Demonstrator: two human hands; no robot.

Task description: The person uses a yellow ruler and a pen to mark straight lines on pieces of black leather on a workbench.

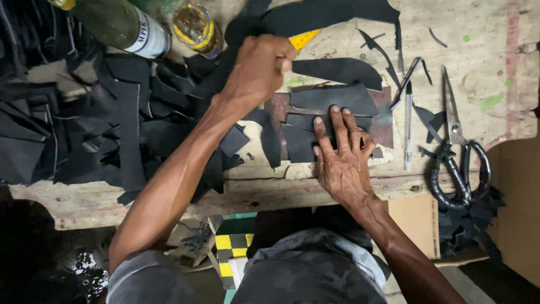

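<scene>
My left hand (260, 68) is closed in a fist around a yellow-handled tool (304, 38), whose blade is hidden under the hand. It hovers over black leather pieces at the back of a worn wooden workbench (270, 191). My right hand (344, 155) lies flat with fingers spread, pressing down on a stack of cut black leather pieces (332, 98). These rest on a dark brown cutting plate (387, 130) near the bench's front edge. A curved black leather strip (337, 70) lies just beyond the stack.
A heap of black leather scraps (112, 129) covers the left of the bench. Two bottles (129, 25) (197, 23) lie at the back left. A white pen (408, 126) and large black-handled scissors (457, 152) lie to the right. Cardboard (417, 220) sits below the bench edge.
</scene>
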